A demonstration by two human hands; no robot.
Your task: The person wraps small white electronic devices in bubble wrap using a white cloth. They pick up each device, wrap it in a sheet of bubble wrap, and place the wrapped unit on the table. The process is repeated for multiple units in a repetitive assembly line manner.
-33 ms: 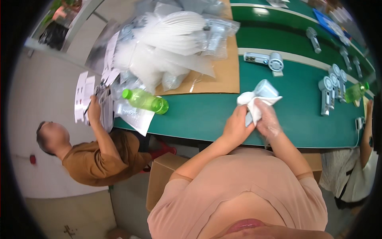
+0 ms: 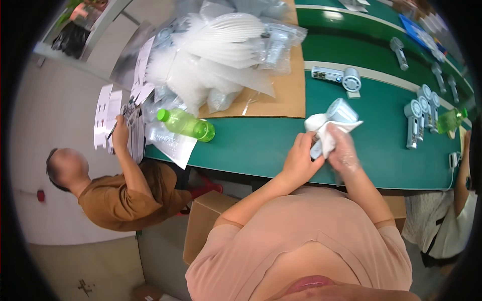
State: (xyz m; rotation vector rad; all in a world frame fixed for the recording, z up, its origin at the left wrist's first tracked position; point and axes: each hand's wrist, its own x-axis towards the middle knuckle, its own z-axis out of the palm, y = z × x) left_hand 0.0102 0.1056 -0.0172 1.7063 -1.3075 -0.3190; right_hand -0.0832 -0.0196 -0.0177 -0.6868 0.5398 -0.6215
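My left hand [image 2: 303,159] is closed round the handle of a light blue handheld fan [image 2: 343,110], held tilted above the green table with its round head pointing away from me. A clear plastic glove covers my right hand [image 2: 343,148], which presses a white cloth [image 2: 326,123] against the fan around the neck and handle. Part of the handle shows between my hands; the cloth and fingers hide the rest. Beyond them another handheld fan [image 2: 339,77] lies on the table.
Several fans [image 2: 413,120] stand at the right beside a green bottle [image 2: 450,120]. At the left are another green bottle [image 2: 187,125], papers [image 2: 175,148] and white foam sleeves [image 2: 216,50] on cardboard [image 2: 286,95]. One person [image 2: 130,193] holds a pen and papers; another [image 2: 447,215] sits right.
The whole view has shifted slightly. A little more of the fan's handle shows between my hands, and my right hand with the cloth has moved slightly to the right.
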